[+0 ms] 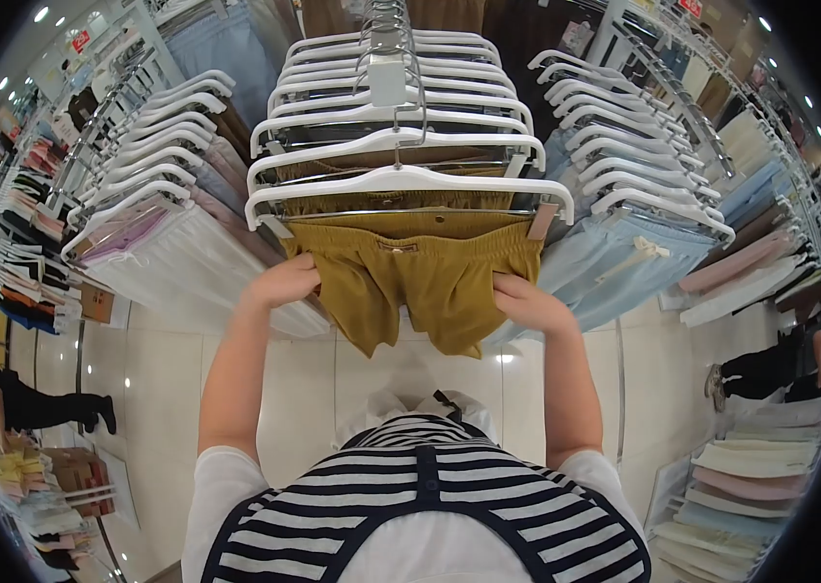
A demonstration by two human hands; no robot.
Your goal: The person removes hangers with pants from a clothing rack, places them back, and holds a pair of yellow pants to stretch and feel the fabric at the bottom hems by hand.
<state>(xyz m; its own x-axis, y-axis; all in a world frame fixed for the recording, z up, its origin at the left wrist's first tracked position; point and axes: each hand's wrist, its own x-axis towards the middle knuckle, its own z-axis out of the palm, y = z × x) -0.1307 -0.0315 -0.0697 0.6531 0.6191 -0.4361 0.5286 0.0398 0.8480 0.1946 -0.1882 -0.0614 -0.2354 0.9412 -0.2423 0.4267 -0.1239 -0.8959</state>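
Note:
Mustard-yellow shorts [420,282] with a gathered elastic waistband hang in front of me from a white clip hanger [410,179]. My left hand [282,282] holds the shorts at the left side, its fingertips partly hidden by the cloth. On the opposite side my right hand [532,303] grips the fabric below the waistband, fingers also partly tucked out of sight. Both legs of the shorts hang loose between my hands. The hanger's clip [544,222] sits at the right end of the waistband.
Behind the shorts, several white hangers [391,97] crowd a rail. White trousers [187,253] hang at left, light blue trousers [615,262] at right. People in dark clothes stand at far left [32,398] and far right [770,369]. The floor [313,369] is pale tile.

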